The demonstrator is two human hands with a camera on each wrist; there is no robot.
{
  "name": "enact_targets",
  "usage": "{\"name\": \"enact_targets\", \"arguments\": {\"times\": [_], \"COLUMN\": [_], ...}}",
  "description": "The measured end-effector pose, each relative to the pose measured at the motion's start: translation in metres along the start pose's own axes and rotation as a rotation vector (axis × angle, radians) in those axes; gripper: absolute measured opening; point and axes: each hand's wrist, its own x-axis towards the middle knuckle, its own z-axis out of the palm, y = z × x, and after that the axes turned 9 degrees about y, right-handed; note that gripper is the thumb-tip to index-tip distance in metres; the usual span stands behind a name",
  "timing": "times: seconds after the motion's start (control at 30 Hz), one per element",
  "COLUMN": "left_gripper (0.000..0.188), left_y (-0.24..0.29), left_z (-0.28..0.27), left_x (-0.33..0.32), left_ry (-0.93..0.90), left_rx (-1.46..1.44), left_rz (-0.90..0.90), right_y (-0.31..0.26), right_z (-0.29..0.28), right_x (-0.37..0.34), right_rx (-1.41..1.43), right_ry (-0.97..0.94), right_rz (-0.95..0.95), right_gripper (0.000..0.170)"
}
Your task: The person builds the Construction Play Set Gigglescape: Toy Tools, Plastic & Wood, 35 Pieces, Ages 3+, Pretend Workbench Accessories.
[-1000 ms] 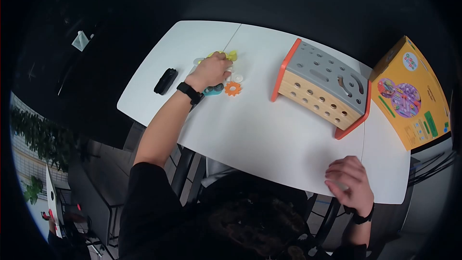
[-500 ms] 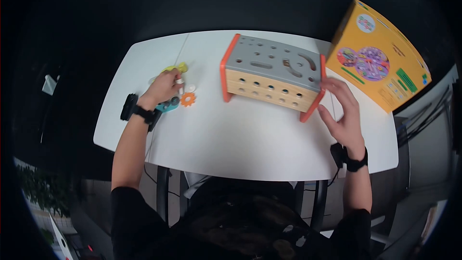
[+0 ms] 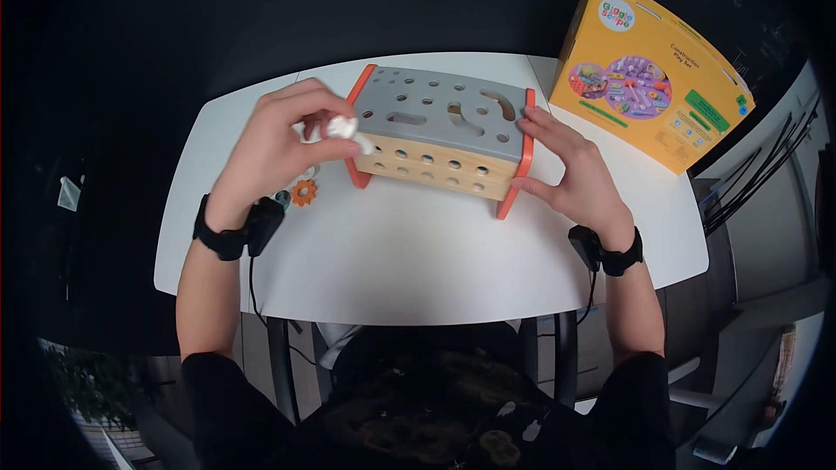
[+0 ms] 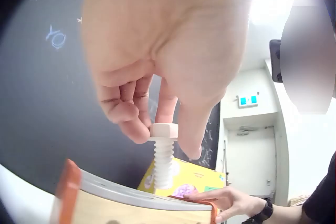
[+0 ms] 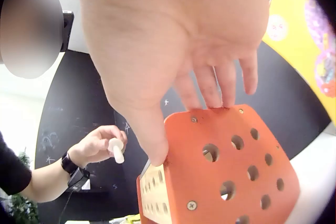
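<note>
Between thumb and fingers, the left hand pinches a white threaded screw by its hexagonal head; in the left wrist view the shank points down, above the grey top of the box. In the head view the screw is beside the left end of the wooden box, which has a grey holed top and orange end panels. The right hand rests on the right orange panel, fingertips at its top edge and thumb at the front corner.
A yellow printed carton stands at the back right of the white table. An orange gear and other small pieces lie left of the box, partly behind the left hand. A dark wall rises behind.
The left hand has lifted from the small pieces and moved right with the white screw. The right hand has come up from the table's front to the box's right panel. The head view has shifted.
</note>
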Motion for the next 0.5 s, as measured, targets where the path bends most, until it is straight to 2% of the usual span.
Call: {"name": "enact_targets", "arguments": {"times": [0.03,0.17,0.23,0.5], "left_gripper": [0.036,0.034,0.035,0.038], "left_y": [0.006,0.030,0.034,0.048], "left_z": [0.008,0.042,0.059,0.092], "left_x": [0.007,0.034,0.044,0.070], "left_ry": [-0.004,-0.071,-0.053,-0.089], "left_rx": [-0.036,-0.016,-0.034,-0.058], "left_rz": [0.060,0.076,0.201,0.269], "right_y": [-0.002,-0.015,-0.019,-0.013], "right_z": [0.001,0.001,0.002,0.004], "right_x": [-0.001,0.005,0.008,0.017], "right_rx": [-0.045,-0.120,-0.128,-0.081], "right_ry": [0.011,0.041,0.047,0.082], "right_rz": [-0.049,-0.158,-0.160,-0.187], "right_gripper": [0.068,0.060,0.058,0.057]}}
